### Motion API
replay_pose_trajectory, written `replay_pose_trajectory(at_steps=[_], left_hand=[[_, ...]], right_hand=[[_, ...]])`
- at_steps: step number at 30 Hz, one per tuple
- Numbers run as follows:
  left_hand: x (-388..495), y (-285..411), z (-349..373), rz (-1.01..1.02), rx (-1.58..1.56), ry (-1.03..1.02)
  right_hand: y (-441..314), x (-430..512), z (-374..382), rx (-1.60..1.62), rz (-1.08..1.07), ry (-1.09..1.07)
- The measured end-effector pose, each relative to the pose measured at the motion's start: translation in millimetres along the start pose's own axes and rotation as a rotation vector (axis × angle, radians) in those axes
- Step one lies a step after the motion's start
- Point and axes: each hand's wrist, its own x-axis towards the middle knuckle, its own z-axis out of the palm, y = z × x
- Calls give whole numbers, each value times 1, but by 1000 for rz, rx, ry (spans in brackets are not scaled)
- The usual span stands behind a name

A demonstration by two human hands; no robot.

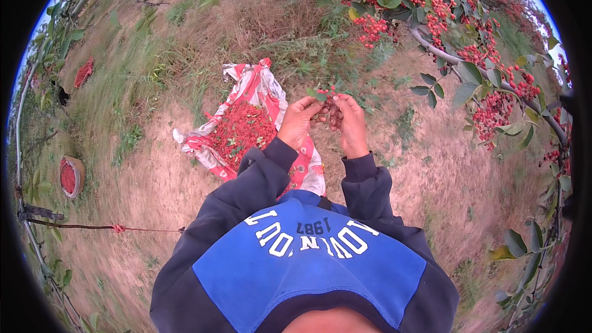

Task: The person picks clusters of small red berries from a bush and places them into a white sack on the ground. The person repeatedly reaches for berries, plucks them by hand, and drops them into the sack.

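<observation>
A small sprig of red berries (326,92) with green leaves is between my two hands, in front of my chest. Its leafy side lies at the fingertips of my left hand (300,118), which pinches it. On the other side, the fingers and thumb of my right hand (349,122) close on the berry cluster. Just left of my hands, a red and white patterned cloth (270,88) lies spread on the ground, bearing a heap of red berries (245,132) mixed with green leaves. My left forearm covers part of the cloth.
Branches laden with red berry clusters (495,111) arch at the upper right. A container of red berries (72,176) stands at far left, with another red heap (84,72) above it. A thin rod with a red cord (119,228) reaches in from the left. Grass tufts grow on the bare soil.
</observation>
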Motion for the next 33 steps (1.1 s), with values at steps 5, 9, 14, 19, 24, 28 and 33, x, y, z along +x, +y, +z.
replay_pose_trajectory(at_steps=[5,9,14,19,24,28,33], left_hand=[[-10,14,-11,-43,194,20],[-16,21,-15,-85,90,-10],[-21,25,-20,-127,-73,45],[-30,29,-28,-141,-42,21],[-41,35,-32,-172,-149,18],[-52,42,-40,-152,-176,18],[-60,42,-41,-169,-176,-86]], right_hand=[[3,0,5,-126,-51,-48],[9,0,8,-111,-76,-22],[16,-3,17,-54,-141,23],[25,-8,28,-142,-260,83],[28,-11,36,-104,-290,104],[18,-9,34,-21,-273,176],[27,-10,48,-24,-258,97]])
